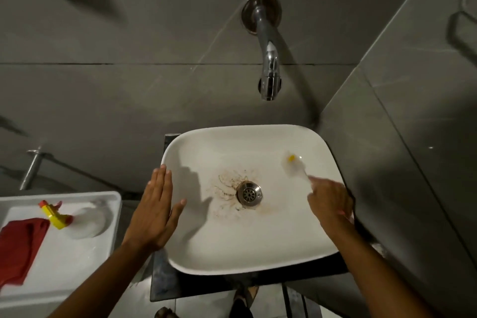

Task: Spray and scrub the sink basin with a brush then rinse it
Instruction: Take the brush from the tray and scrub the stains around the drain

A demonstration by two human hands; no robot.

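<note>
A white square sink basin (258, 245) sits below a chrome wall tap (268, 59). Brown stains spread around the metal drain (249, 193), mostly to its left. My right hand (329, 199) grips a white brush (295, 166) with a yellow spot; its blurred head presses on the basin's right inner wall. My left hand (154, 206) lies flat with fingers apart over the sink's left rim and holds nothing. A clear spray bottle (77, 219) with a yellow and red trigger lies on its side in a white tray (113, 214) at the left.
A red cloth (20, 245) lies in the tray beside the bottle. Grey tiled walls close in behind and to the right of the sink. A chrome pipe (32, 170) sticks out at the left. The sink rests on a dark counter (165, 286); my feet show below.
</note>
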